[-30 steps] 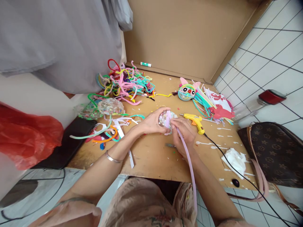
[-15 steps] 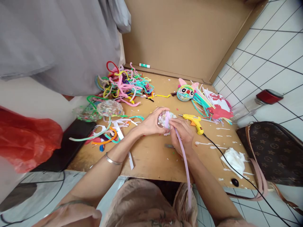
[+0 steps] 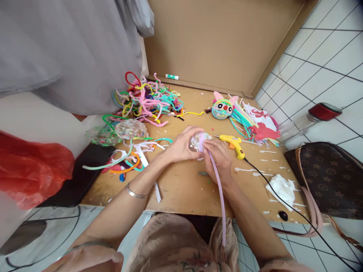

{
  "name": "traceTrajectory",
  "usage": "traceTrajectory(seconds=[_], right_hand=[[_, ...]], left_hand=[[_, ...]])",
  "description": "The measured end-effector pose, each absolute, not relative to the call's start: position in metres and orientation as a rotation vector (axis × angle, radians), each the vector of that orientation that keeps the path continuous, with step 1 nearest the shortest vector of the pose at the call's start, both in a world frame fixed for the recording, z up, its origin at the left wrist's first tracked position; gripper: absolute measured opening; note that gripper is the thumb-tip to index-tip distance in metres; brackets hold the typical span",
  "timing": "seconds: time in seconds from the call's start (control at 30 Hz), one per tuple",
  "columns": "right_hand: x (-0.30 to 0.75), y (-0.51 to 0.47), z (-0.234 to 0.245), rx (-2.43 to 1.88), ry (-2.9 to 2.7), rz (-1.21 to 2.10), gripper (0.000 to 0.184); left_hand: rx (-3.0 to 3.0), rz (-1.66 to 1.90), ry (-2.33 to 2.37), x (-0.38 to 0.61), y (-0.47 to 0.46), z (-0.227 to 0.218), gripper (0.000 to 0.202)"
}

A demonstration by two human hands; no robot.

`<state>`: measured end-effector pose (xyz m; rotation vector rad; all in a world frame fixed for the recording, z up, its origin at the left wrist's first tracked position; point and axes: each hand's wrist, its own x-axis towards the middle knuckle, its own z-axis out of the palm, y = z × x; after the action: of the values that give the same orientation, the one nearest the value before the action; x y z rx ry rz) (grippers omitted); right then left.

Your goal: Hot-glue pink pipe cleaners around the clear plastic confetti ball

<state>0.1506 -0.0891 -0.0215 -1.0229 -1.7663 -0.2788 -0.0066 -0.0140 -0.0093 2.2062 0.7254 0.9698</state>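
My left hand (image 3: 184, 145) is curled around a clear, crinkled plastic ball (image 3: 194, 142), thumb below and fingers above. A band of lilac pipe cleaner (image 3: 220, 185) wraps the middle of the ball, and its long free end hangs down past the table edge toward my lap. The fingers of my right hand (image 3: 219, 158) pinch this pipe cleaner against the ball's right side. Just right of that hand lies a yellow glue gun (image 3: 233, 145), its nozzle pointing left. Beyond it rests a finished-looking animal figure (image 3: 223, 109) with pink ears and pipe-cleaner strands.
A heap of colourful pipe cleaners (image 3: 150, 100) fills the back left, with crumpled clear plastic (image 3: 132, 129) before it. At right are a brown handbag (image 3: 326, 177), white tissue (image 3: 282, 190), a red-lidded bottle (image 3: 324, 112) and the glue gun's black cord (image 3: 272, 189).
The lilac band lies flatter and wider on the ball, and the hanging end has shifted slightly left. Both hands keep their hold; the view has tilted a little.
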Motion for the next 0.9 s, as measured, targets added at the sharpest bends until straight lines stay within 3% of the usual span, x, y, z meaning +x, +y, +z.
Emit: traceTrajectory(seconds=[0.6,0.9], right_hand=[[0.1502,-0.0902,-0.0191,-1.035,-1.796,-0.301,0.022],[0.1513,-0.0904,-0.0213,-1.037,-1.821,-0.305,0.023]], left_hand=[[2.205,0.944,0.728,-0.0068,-0.0147,-0.0076,0.052],[2.184,0.943,0.739,-0.0072,-0.0153,-0.0088,0.055]])
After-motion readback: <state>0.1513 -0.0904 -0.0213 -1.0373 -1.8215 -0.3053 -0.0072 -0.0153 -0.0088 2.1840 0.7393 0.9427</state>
